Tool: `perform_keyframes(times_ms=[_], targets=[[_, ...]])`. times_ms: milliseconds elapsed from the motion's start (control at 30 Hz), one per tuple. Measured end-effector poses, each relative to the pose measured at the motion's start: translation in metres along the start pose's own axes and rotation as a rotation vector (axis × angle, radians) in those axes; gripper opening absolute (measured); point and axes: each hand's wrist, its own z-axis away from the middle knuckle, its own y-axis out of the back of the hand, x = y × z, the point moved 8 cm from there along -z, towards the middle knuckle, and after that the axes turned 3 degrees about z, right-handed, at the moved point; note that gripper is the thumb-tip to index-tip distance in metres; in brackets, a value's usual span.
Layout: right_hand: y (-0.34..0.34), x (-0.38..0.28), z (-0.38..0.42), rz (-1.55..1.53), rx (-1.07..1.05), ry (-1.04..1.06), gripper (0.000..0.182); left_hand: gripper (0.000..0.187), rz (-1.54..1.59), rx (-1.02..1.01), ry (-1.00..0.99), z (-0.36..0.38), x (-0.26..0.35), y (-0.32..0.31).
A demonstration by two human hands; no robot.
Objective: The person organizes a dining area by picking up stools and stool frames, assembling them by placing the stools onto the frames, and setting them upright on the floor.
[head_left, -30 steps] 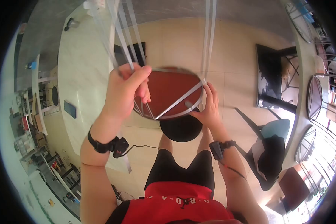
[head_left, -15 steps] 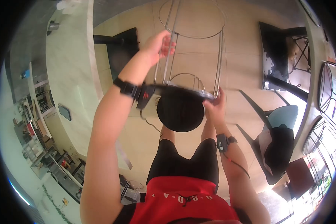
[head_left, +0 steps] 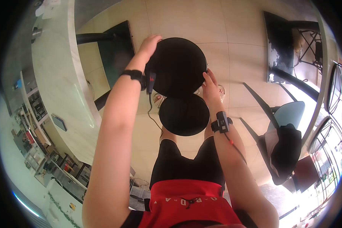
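- person standing, looking straight down; both arms raised in front of the body, upper centre of the frame.
- left hand point(head_left: 150, 42) is curled over the upper left rim of a round black stool seat point(head_left: 177, 66), fingers wrapped on the edge, grasping it.
- right hand point(head_left: 210, 85) lies flat against the seat's right rim, fingers spread along the edge; it presses in rather than wraps. the two hands sit on opposite sides, so the disc is steadied between them, likely to keep it level.
- the seat faces up at the camera, held over the tiled floor point(head_left: 231, 34); its legs are hidden beneath it.
- a second black round stool point(head_left: 184, 114) sits just below in the frame, right in front of the person's knees; the held seat overlaps its upper edge.
- black wrist bands with small units and cables on both forearms.
- pale curved worktop point(head_left: 60, 79) runs down the left of the frame, with a dark pedestal base point(head_left: 116, 49) on the floor beside it.
- right of the frame: a blue chair point(head_left: 290, 116) with dark cloth draped over it, well apart from the hands.
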Motion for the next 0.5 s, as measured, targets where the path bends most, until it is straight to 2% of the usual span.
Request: perform_keyframes(times_ms=[33, 67, 100, 133, 167, 233, 300, 367, 433, 500], targets=[[-0.003, 0.006, -0.003, -0.063, -0.034, -0.053, 0.061, 0.064, -0.273, -0.02, -0.204, 0.011, 0.013, -0.003], [-0.006, 0.006, -0.004, -0.064, -0.033, -0.055, 0.061, 0.069, -0.297, 0.257, -0.13, 0.039, 0.009, -0.003], [-0.018, 0.008, -0.003, -0.107, -0.098, -0.082, 0.059, 0.075, -0.527, 0.434, -0.447, 0.069, 0.02, -0.016], [-0.031, 0.008, -0.004, -0.15, -0.163, -0.106, 0.058, 0.082, -0.655, 0.41, -0.592, 0.094, 0.025, -0.037], [-0.039, 0.006, -0.008, -0.153, -0.159, -0.107, 0.058, 0.088, -0.681, 0.334, -0.641, 0.119, 0.019, -0.061], [-0.066, -0.01, -0.018, -0.294, -0.268, -0.1, 0.059, 0.103, -0.789, 0.159, -0.477, 0.151, -0.01, -0.098], [-0.079, -0.037, -0.024, -0.264, -0.295, -0.047, 0.058, 0.107, -0.981, 0.053, -0.21, 0.156, -0.035, -0.109], [-0.087, -0.056, -0.019, -0.223, -0.323, -0.007, 0.058, 0.106, -1.032, 0.095, -0.22, 0.137, -0.033, -0.098], [-0.076, -0.069, -0.011, 0.281, -0.282, 0.07, 0.05, 0.105, -1.069, 0.128, -0.249, 0.111, -0.023, -0.09], [-0.041, -0.05, -0.003, 0.353, -0.269, 0.045, 0.045, 0.103, -1.021, 0.221, -0.353, 0.089, 0.003, -0.072]])
